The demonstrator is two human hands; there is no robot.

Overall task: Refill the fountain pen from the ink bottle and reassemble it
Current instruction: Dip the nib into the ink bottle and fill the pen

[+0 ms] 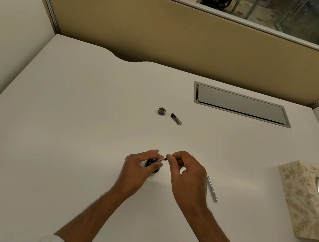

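Observation:
A small dark ink bottle (151,164) stands on the white desk (71,129), mostly hidden behind my left hand (137,169), whose fingers curl round it. My right hand (185,175) pinches the end of a thin pen part (162,159) that slants down toward the bottle's mouth. My left thumb and fingertip touch that part too. The bottle's cap (161,111) lies further back, with a short dark pen piece (176,119) beside it. A silver pen barrel (212,189) lies on the desk just right of my right hand.
A patterned tissue box (307,199) stands at the right edge. A grey cable hatch (240,104) is set into the desk at the back right. Beige partition walls close the desk at the back and sides.

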